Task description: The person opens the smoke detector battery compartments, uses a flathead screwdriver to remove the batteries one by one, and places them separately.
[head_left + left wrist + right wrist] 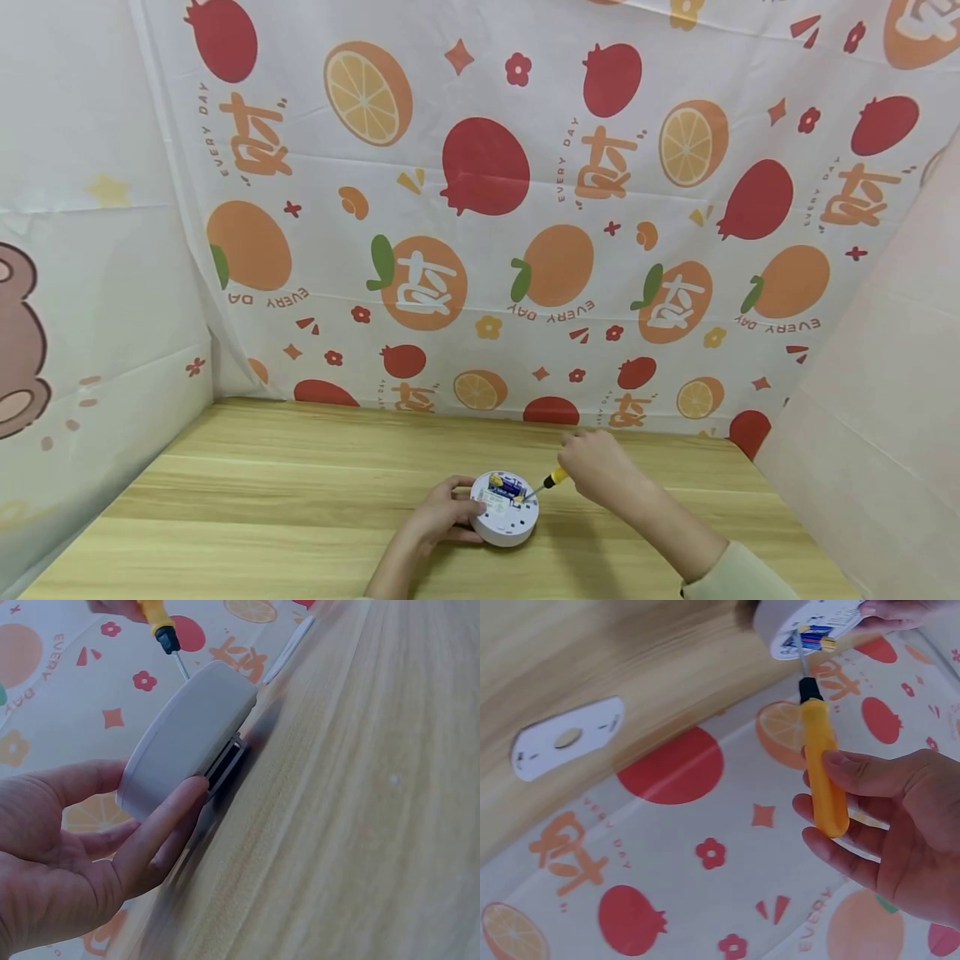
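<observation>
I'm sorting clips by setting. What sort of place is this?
Probably a screened-off indoor work corner: a wood-grain tabletop, a fruit-print sheet hung behind it, and a yellow-handled screwdriver held to a round white device.

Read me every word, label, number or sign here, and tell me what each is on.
"EVERY DAY": repeated on the fruit-print cloth, some of it upside down or sideways.
"财": a large stylised character, as best I can read it, repeated on the same cloth.
Printed label on the round white device: too small to read.
Lettering on its blue battery: too small and blurred.
Yellow screwdriver: no writing visible.
</observation>
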### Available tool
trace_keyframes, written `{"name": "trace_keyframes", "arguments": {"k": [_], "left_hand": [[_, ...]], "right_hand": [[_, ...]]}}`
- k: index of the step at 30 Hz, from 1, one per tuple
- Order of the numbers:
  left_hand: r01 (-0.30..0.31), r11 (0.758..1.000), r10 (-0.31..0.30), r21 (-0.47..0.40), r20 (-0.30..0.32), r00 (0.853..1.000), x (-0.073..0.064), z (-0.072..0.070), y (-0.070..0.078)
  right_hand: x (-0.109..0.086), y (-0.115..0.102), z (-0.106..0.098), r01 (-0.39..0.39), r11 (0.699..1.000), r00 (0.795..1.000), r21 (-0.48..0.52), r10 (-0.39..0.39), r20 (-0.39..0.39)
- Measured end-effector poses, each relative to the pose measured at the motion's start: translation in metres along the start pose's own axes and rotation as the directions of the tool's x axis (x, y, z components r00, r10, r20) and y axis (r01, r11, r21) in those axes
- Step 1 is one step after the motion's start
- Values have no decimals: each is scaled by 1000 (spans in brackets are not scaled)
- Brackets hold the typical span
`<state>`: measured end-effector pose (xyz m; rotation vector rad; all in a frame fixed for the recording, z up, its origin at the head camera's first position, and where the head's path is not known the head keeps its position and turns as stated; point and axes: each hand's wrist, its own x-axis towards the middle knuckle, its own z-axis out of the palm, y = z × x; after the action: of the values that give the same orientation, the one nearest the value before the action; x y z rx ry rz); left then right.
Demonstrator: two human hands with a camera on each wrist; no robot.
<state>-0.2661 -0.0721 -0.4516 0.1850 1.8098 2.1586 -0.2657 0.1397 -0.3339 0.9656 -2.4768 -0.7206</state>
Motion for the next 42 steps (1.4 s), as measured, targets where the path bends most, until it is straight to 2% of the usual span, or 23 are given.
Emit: {"name": "trace_keyframes", "arguments": {"k": [6, 10, 16, 22, 34, 42], "left_hand": [[2, 1000, -2, 6, -3, 1000, -1, 1, 1], [2, 1000, -2, 12, -3, 1000, -1, 2, 1], [4, 1000, -4, 20, 1, 1000, -2, 2, 1], [2, 1000, -2, 17, 3, 1000, -2, 0, 0], [-10, 1000, 10, 1, -2, 1000, -1, -1, -2], [-7, 1000, 7, -10, 4, 1000, -1, -2, -2]], "right_hand": [[14, -6, -12, 20, 998, 998, -57, -17, 55], [19, -5, -16, 30, 997, 998, -70, -26, 66], [18, -2, -11, 42, 999, 996, -32, -39, 83], [14, 1, -6, 63, 998, 996, -24, -62, 61], [9, 5, -4, 74, 995, 995, 71, -79, 62], [-2, 13, 8, 70, 976, 997, 206, -72, 2]]}}
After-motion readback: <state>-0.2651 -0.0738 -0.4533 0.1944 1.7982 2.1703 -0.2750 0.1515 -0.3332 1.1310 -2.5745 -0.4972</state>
